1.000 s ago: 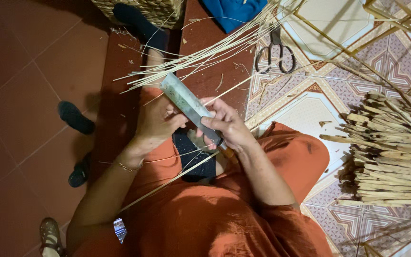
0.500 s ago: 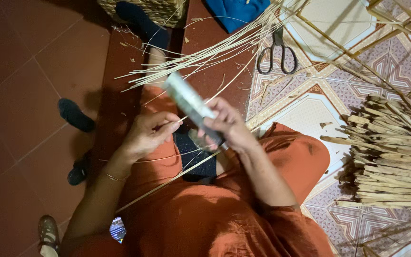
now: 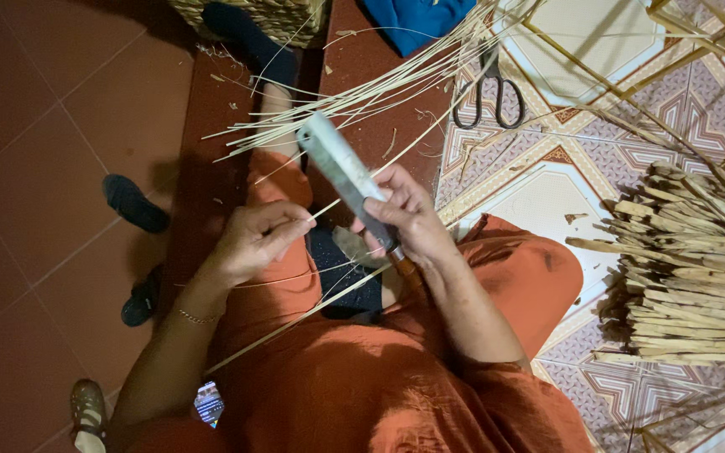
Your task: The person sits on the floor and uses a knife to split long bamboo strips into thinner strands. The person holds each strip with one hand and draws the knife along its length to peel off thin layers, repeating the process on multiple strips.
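1. Right hand [image 3: 409, 220]: fingers shut tight around a big flat knife [image 3: 341, 172], blade pointing up and away, wooden handle low by the wrist.
2. Left hand [image 3: 253, 243]: thumb and fingers pinched together on a thin bamboo strip [image 3: 295, 315].
3. Strip: runs from low on the left, across the orange lap, up to the blade between the two hands.
4. Probably very light and bendy, thin like a long straw; likely to snap or split if bent hard, and the edges may be sharp.
5. Best held close to the blade with a soft pinch, not far out where it flops.
6. Knife: looks heavy and stiff; safe place to grab is the handle only.
7. Nearby: a bunch of loose strips [image 3: 354, 96] fanned over the red step, black scissors [image 3: 488, 92] on the patterned floor tiles [image 3: 547, 193], a pile of thicker bamboo sticks [image 3: 690, 277] on the right, dark slippers [image 3: 134, 204] on the left.
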